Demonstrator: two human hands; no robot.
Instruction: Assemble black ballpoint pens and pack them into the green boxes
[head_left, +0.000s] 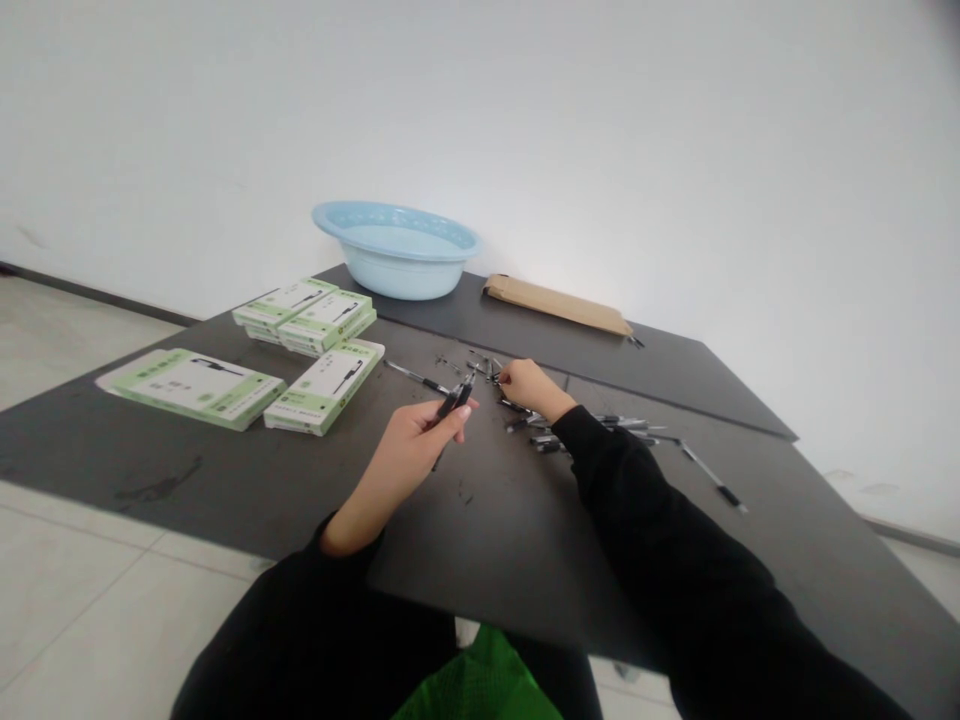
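Observation:
My left hand (405,448) is closed around a few black-and-clear pens (456,398), tips pointing up and away. Just right of it, my right hand (529,388) reaches down to the table with its fingertips pinched together. Small black pieces that look like pen caps (484,366) lie at those fingertips; whether one is gripped is hidden. Under and beside my right wrist is a loose pile of pens (611,428). One pen (416,376) lies alone beyond my left hand, and another pen (712,474) rests to the right of the pile.
Several green-and-white pen boxes (330,390) lie on the left, some stacked. At the back stands a light blue basin (405,270) by the wall. A brown paper packet (559,302) lies right of it. The dark tabletop (517,540) has its front edge near my lap.

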